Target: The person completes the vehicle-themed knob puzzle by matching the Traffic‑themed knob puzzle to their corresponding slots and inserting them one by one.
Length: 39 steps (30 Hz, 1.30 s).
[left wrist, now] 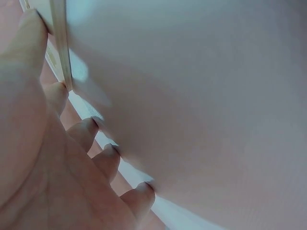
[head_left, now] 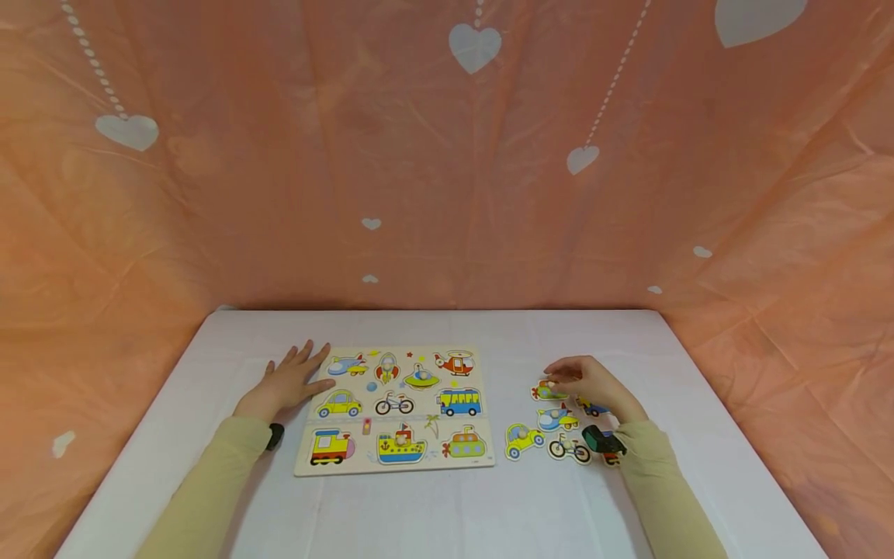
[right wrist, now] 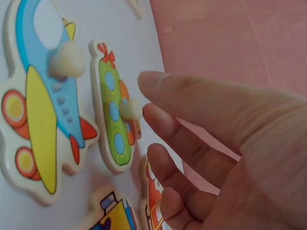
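Note:
A wooden picture board [head_left: 419, 425] of vehicles lies left of the middle of the table. My left hand [head_left: 282, 386] rests at its upper left edge, fingers spread, with the thumb and index fingertip touching the board; the left wrist view shows the board's edge [left wrist: 61, 43] beside the thumb. On the right, my right hand [head_left: 590, 384] hovers over a green submarine piece [right wrist: 114, 112]. Its thumb and fingertips stand apart, close to the piece's wooden knob [right wrist: 131, 109] but not around it. Next to that piece lies a blue and yellow airplane piece [right wrist: 41, 110].
Nearer me lie a yellow car piece [head_left: 524, 440] and a bicycle piece [head_left: 569, 449]. Other pieces, one a blue and yellow piece [head_left: 594, 407], are partly hidden under my right arm. An orange curtain with white hearts [head_left: 475, 48] hangs behind the white table [head_left: 419, 512].

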{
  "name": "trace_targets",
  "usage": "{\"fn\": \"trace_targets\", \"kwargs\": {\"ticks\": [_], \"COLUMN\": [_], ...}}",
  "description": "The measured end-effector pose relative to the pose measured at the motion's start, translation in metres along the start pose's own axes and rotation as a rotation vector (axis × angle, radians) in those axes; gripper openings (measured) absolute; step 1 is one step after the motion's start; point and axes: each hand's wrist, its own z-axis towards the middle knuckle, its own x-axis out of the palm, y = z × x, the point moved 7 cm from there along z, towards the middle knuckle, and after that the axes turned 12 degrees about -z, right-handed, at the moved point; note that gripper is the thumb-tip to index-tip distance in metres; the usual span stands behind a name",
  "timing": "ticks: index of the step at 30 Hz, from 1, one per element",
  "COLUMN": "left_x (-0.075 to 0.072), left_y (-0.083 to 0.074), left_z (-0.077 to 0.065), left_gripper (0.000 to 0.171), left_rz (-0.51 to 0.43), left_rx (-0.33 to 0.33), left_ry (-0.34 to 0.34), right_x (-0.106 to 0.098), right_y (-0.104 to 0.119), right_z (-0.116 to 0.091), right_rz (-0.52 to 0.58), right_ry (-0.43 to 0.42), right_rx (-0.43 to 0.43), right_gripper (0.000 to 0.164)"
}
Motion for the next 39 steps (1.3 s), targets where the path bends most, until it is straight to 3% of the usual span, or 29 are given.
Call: {"fn": "trace_targets", "kwargs": {"ticks": [22,33,39], "left_x": [0.0000,-0.0009,-0.0017], "left_y": [0.0004,-0.0027,-0.0037], "left_z": [-0.0009,-0.0021,-0.0023], "left_gripper": [0.085,0.085,0.084], "left_rz": [0.000,-0.004,0.008], "left_rx": [0.002,-0.003,-0.008], "left_ry": [-0.003,-0.001,0.003], "right_x": [-0.0005,0.0028,0.0031], "right_y": [-0.0070,-0.0102,-0.0095], "right_z": [-0.0044,-0.0019,0.0001], "right_rz": [0.005,-0.035,-0.051], "right_ry": [-0.019,-0.071,-0.092], "right_rx": [0.018,0.032,-0.009], "right_gripper": [0.026,0.021,0.019]}}
